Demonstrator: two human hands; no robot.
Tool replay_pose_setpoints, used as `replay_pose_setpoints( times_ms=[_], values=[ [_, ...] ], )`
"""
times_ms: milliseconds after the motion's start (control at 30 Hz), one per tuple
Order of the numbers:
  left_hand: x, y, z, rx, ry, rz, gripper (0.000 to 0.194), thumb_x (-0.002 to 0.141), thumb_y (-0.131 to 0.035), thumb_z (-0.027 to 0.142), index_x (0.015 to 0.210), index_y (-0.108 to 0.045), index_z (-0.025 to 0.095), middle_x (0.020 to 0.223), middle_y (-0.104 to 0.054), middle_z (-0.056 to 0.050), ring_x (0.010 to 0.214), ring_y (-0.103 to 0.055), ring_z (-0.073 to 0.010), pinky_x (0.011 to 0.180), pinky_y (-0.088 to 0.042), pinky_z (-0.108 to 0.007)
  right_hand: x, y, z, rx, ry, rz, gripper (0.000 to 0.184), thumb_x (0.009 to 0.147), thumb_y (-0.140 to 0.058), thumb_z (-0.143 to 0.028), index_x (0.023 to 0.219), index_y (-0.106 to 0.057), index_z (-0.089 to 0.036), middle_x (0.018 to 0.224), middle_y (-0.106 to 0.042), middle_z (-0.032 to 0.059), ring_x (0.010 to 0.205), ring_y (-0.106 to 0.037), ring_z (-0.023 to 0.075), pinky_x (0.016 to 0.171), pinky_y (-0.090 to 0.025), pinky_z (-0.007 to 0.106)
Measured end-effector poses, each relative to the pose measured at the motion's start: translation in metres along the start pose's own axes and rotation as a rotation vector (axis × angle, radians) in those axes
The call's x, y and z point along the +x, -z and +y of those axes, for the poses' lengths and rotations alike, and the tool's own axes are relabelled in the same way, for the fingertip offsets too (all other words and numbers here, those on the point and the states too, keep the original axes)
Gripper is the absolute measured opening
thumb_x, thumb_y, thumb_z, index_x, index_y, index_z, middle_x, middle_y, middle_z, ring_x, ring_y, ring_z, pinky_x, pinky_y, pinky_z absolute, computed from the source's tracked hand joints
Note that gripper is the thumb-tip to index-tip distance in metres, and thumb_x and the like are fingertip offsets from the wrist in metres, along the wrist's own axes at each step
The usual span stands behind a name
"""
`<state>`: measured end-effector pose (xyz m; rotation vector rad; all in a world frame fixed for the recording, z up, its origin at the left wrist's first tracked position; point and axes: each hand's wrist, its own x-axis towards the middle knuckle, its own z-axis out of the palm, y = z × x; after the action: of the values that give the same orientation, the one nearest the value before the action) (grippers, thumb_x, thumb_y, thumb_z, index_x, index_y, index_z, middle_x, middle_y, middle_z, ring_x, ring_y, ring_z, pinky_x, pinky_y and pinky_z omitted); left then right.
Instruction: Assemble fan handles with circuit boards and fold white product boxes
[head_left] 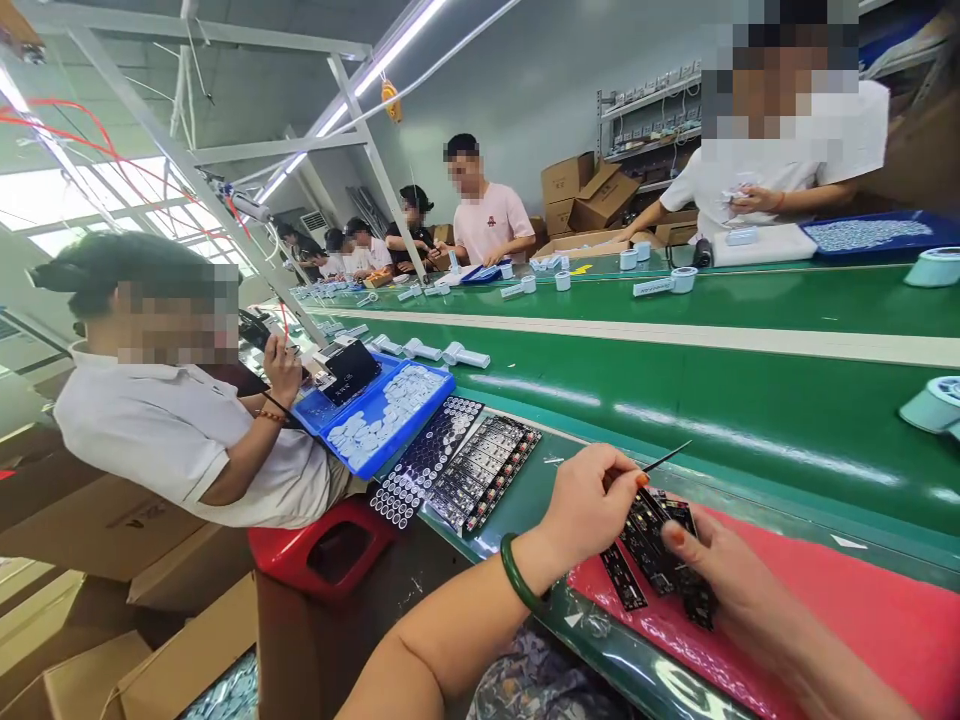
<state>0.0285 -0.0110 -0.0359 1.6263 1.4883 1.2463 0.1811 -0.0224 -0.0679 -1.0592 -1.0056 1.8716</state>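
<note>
My left hand (596, 500), a green bangle on its wrist, is closed in a pinch around a thin, dark, pointed tool (667, 456). The tool's tip points away to the upper right; its exact kind is unclear. In my right hand (724, 570) are several narrow black circuit boards (651, 545), gripped with the thumb on top. Both hands are close together, the left fingertips at the upper edge of these boards. One board strip (622, 578) hangs or lies just left of the others. Beneath them spreads a pink-red sheet (840, 610) on the bench.
Left of my hands lie a panel of circuit boards (491, 465) and a black sheet with round white stickers (397, 495). A blue tray (442, 395) of pale parts stands beyond, near a seated co-worker (172, 430). The green conveyor (675, 390) carries pale blue housings (465, 355).
</note>
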Motion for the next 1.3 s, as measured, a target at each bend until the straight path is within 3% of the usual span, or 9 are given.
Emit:
replay_pose_setpoints(
  times_ms=[133, 267, 367, 500, 633, 733, 833, 967, 1300],
  values=[
    [0.001, 0.0, -0.001, 0.054, -0.027, -0.002, 0.007, 0.083, -0.066, 0.025, 0.086, -0.069, 0.019, 0.083, -0.064, -0.002, 0.076, -0.056, -0.015, 0.07, -0.044, -0.027, 0.002, 0.003, -0.001, -0.101, 0.04, 0.071, 0.063, 0.064, -0.085, -0.06, 0.108, -0.064, -0.021, 0.093, -0.073, 0.0062, 0.078, -0.067, 0.0257, 0.062, -0.054, 0.032],
    [-0.002, 0.013, -0.011, -0.327, 0.249, -0.187, 0.018, 0.082, -0.071, 0.034, 0.08, -0.064, 0.018, 0.071, -0.061, 0.002, 0.062, -0.053, -0.0107, 0.056, -0.04, -0.022, 0.006, 0.011, -0.01, -0.099, 0.125, 0.081, 0.061, 0.067, -0.082, -0.061, 0.108, -0.063, -0.02, 0.096, -0.072, 0.0063, 0.079, -0.066, 0.023, 0.065, -0.053, 0.031],
    [-0.005, 0.023, -0.017, -0.621, 0.426, -0.387, 0.034, 0.08, -0.074, 0.045, 0.075, -0.055, 0.018, 0.057, -0.055, 0.005, 0.04, -0.042, -0.0061, 0.039, -0.029, -0.019, 0.007, 0.015, -0.014, -0.185, 0.187, -0.032, 0.055, 0.073, -0.08, -0.059, 0.107, -0.063, -0.02, 0.09, -0.068, 0.0041, 0.074, -0.061, 0.0178, 0.063, -0.049, 0.028],
    [-0.022, 0.021, -0.016, -0.87, 0.495, -0.487, 0.048, 0.069, -0.082, 0.052, 0.075, -0.048, 0.02, 0.048, -0.047, 0.009, 0.031, -0.031, -0.0034, 0.032, -0.023, -0.017, 0.003, 0.021, -0.012, -0.106, 0.168, -0.252, 0.051, 0.074, -0.082, -0.053, 0.106, -0.059, -0.021, 0.075, -0.059, -0.0026, 0.059, -0.051, 0.0118, 0.056, -0.043, 0.025],
    [-0.038, 0.009, -0.017, -0.958, 0.488, -0.495, 0.052, 0.068, -0.079, 0.06, 0.075, -0.045, 0.022, 0.045, -0.042, 0.011, 0.028, -0.027, -0.0049, 0.029, -0.021, -0.018, 0.001, 0.03, -0.012, -0.073, 0.15, -0.39, 0.051, 0.072, -0.083, -0.053, 0.103, -0.058, -0.021, 0.071, -0.056, -0.0034, 0.057, -0.049, 0.0115, 0.054, -0.039, 0.025],
    [-0.035, 0.013, -0.019, -0.911, 0.465, -0.472, 0.042, 0.075, -0.078, 0.052, 0.08, -0.051, 0.02, 0.053, -0.049, 0.009, 0.034, -0.036, -0.0057, 0.035, -0.028, -0.019, 0.001, 0.031, -0.019, -0.204, 0.186, -0.319, 0.047, 0.076, -0.079, -0.052, 0.105, -0.059, -0.02, 0.076, -0.057, -0.0018, 0.063, -0.049, 0.013, 0.058, -0.04, 0.026],
    [-0.025, 0.027, -0.017, -0.615, 0.326, -0.427, 0.032, 0.082, -0.075, 0.046, 0.085, -0.062, 0.017, 0.07, -0.058, 0.002, 0.058, -0.05, -0.0083, 0.054, -0.039, -0.02, 0.001, 0.024, -0.024, -0.366, 0.222, -0.244, 0.036, 0.083, -0.072, -0.049, 0.102, -0.06, -0.02, 0.08, -0.057, -0.001, 0.069, -0.048, 0.0139, 0.063, -0.04, 0.027],
    [-0.017, 0.031, -0.012, -0.275, 0.166, -0.387, 0.042, 0.086, -0.065, 0.056, 0.078, -0.062, 0.015, 0.073, -0.054, 0.001, 0.069, -0.045, -0.0107, 0.064, -0.036, -0.023, 0.0, 0.016, -0.025, -0.452, 0.241, -0.222, 0.028, 0.084, -0.069, -0.045, 0.089, -0.058, -0.02, 0.079, -0.054, -0.0019, 0.071, -0.047, 0.0142, 0.065, -0.039, 0.027],
    [-0.026, 0.007, -0.018, -0.954, 0.445, -0.307, 0.043, 0.074, -0.082, 0.047, 0.075, -0.051, 0.017, 0.057, -0.056, 0.005, 0.042, -0.05, -0.0074, 0.043, -0.035, -0.018, -0.002, 0.02, -0.03, -0.31, 0.255, -0.128, 0.041, 0.075, -0.078, -0.051, 0.094, -0.058, -0.019, 0.077, -0.055, -0.0022, 0.067, -0.048, 0.013, 0.06, -0.04, 0.026]
  ],
)
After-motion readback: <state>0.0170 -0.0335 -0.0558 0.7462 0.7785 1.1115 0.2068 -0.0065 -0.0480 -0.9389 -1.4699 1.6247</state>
